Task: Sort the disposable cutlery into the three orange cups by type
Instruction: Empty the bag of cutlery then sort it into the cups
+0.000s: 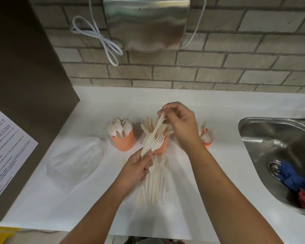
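Pinching a spoon [148, 141] handle, right hand [180, 125] fingers [164, 110]; at seven o'clock, left hand [139, 167] fingers [148, 164] curled round a fork [159, 139].

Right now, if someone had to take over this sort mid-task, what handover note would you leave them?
Left hand grips a spoon and a fork. Right hand pinches a long piece, probably a knife.
Left cup holds spoons, middle cup what look like knives, right cup forks.
Still to sort: the held pieces and the pile on the counter.
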{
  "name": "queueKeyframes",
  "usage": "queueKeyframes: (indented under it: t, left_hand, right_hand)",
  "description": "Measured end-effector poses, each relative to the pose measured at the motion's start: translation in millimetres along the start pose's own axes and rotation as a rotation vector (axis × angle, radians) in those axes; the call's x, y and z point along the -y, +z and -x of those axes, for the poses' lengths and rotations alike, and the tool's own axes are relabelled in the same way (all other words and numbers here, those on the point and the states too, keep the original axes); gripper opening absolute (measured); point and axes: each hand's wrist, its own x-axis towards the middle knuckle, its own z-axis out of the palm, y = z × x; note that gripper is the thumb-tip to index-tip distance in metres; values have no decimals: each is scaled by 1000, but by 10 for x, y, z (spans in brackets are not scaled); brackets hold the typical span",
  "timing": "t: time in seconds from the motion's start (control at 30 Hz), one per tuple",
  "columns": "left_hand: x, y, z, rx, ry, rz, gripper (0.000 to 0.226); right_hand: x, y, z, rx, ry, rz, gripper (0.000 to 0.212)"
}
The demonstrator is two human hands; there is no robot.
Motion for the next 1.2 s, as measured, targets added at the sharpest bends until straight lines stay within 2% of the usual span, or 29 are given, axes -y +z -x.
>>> queueKeyframes:
  t: [0.07,0.13,0.2,0.37,0.43,0.5,0.57,0.6,0.7,0.77,0.87,0.93,1.07,1.2]
  left_hand:
    - [55,-14,2,-25,-26,-6,28]
    - [101,-27,12,-48,-53,13,29]
    - [122,-30,29,-57,-70,57,31]
    - [96,-1,22,-63,-77,127,30]
    - [79,9,22,-52,-58,128,29]
    - [56,11,28,-53,-40,135,27]
    - [38,13,23,-57,-25,145,24]
    - [33,15,19,-57,-17,150,24]
    - [19,15,20,-58,14,161,24]
    - [-5,26,13,-49,32,159,22]
    - [-40,81,-23,-42,45,147,23]
    - [-52,130,-41,-31,52,117,25]
    - [-48,225,-76,-37,46,73,29]
    - [-13,297,-124,-70,25,85,31]
  right_hand:
    - [61,-49,-46,-183,-63,-39,12]
    - [101,-102,-102,-330,-194,94,10]
    - [100,-133,-141,-392,-326,269,9]
    - [-146,-82,-183,-290,-526,603,11]
    - [-303,-58,-200,-186,-518,719,12]
    - [-465,-54,-209,-49,-466,957,11]
    - [-556,-58,-167,-7,-463,1207,11]
    - [-570,-58,-130,-26,-489,1225,12]
    - [-503,8,61,-132,-461,987,21]
    - [-406,67,214,-142,-312,810,26]
    - [-312,65,381,-8,0,514,19]
    - [-302,8,428,-11,88,361,20]
    - [-171,-245,418,-231,14,326,21]
    - [203,-747,381,-526,-231,433,17]
